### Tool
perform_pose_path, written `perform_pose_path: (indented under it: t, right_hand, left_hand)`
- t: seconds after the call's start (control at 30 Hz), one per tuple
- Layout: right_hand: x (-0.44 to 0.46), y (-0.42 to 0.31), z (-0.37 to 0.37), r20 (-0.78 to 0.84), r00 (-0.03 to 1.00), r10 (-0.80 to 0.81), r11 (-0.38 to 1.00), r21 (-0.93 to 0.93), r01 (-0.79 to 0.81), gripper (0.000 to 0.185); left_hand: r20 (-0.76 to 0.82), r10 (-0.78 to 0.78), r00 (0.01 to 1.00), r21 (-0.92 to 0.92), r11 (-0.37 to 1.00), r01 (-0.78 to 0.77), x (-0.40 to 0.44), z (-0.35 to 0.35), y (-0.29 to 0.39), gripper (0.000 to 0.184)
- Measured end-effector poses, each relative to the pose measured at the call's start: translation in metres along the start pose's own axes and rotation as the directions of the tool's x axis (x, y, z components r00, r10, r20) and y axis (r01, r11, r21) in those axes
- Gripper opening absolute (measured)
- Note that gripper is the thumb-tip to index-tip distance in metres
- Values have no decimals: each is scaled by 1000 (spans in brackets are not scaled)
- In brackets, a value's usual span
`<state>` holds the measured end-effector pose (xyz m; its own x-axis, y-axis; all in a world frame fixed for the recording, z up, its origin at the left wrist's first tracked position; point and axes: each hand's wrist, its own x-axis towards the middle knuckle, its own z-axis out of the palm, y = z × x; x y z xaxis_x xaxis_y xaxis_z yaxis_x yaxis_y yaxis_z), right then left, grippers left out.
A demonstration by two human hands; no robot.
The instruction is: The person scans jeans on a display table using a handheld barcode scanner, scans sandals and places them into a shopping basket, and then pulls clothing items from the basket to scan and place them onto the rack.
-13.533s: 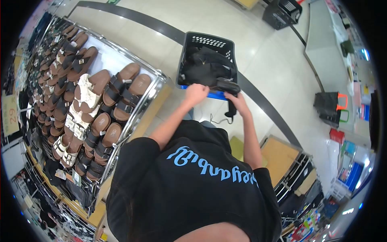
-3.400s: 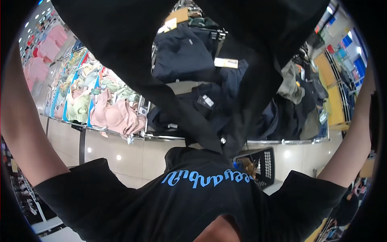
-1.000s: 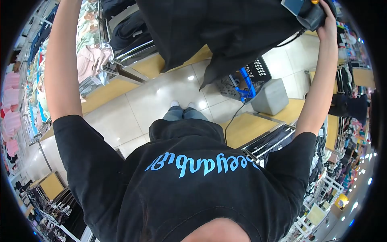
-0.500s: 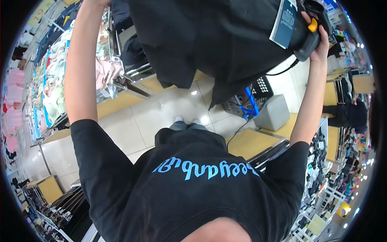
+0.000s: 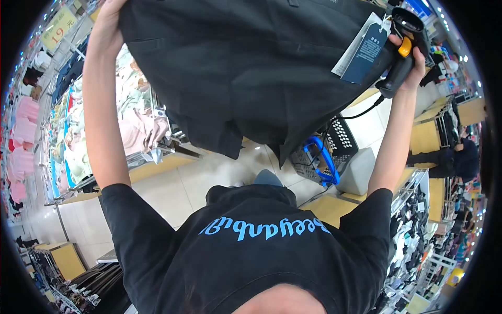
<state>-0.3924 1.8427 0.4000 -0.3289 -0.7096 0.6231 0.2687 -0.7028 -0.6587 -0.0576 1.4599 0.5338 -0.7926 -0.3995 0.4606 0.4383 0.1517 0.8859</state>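
Note:
Black trousers (image 5: pixel 251 73) hang spread out in front of me, with a belt loop and pocket seams showing near the top. My left hand (image 5: pixel 109 26), partly cut off by the frame's upper edge, grips their left top corner. In my right hand (image 5: pixel 413 70) is a black barcode scanner (image 5: pixel 397 73) with an orange trigger and a cable. The trousers' right corner lies against that hand; whether its fingers also pinch the cloth is hard to see. A dark blue paper tag (image 5: pixel 364 57) and a white one hang beside the scanner.
Below the trousers, a dark basket (image 5: pixel 340 133) with blue handles stands on the tiled floor beside a grey block (image 5: pixel 360 170). Pale folded clothes (image 5: pixel 138 115) fill a rack on the left. Another person (image 5: pixel 465 157) stands at the far right among clothing displays.
The trousers have come lower and are spread wider. My left hand has come into view at their corner. The tags have swung left, and the scanner has tilted slightly.

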Motion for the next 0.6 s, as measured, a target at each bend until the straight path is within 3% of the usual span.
perform_pose_path:
  t: [0.03,0.13,0.17,0.2,0.27,0.3,0.33,0.4,0.47,0.53,0.6]
  right_hand:
    - [11,-3,-2,14,1000,-20,1000,7,20,57]
    - [47,-15,-17,-50,994,-93,995,38,95,59]
    - [61,-22,-42,-362,909,-207,966,-224,131,60]
    - [80,-25,-41,-251,956,-154,982,-149,119,53]
    - [119,-20,-25,-260,955,-140,978,-185,93,49]
    - [136,-21,-36,-318,942,-111,967,-254,28,51]
    - [152,-18,-53,-259,966,2,990,-138,-39,49]
    - [185,-6,-94,-311,949,43,975,-195,-108,51]
    - [210,28,-137,-393,919,42,946,-279,-163,59]
    - [227,81,-221,-595,783,180,881,-258,-398,41]
    - [217,144,-260,-428,823,373,835,-232,-499,31]
  left_hand:
    - [-316,-146,937,-92,988,123,24,-56,-5,35]
    - [-290,-41,956,-23,999,36,39,-55,3,38]
    - [-309,-7,951,25,1000,15,45,-55,3,38]
    - [-330,3,944,49,999,14,53,-58,3,38]
    - [-374,27,927,97,995,10,71,-64,1,37]
    - [-371,35,928,173,984,32,82,-56,-4,38]
    - [-369,43,928,248,967,54,93,-46,-11,39]
    - [-373,50,927,390,915,107,115,-29,-27,42]
    - [-398,93,912,482,868,122,135,-30,-67,56]
    - [-468,116,876,567,800,198,149,-33,-122,74]
    - [-562,43,826,634,664,397,143,-25,-183,74]
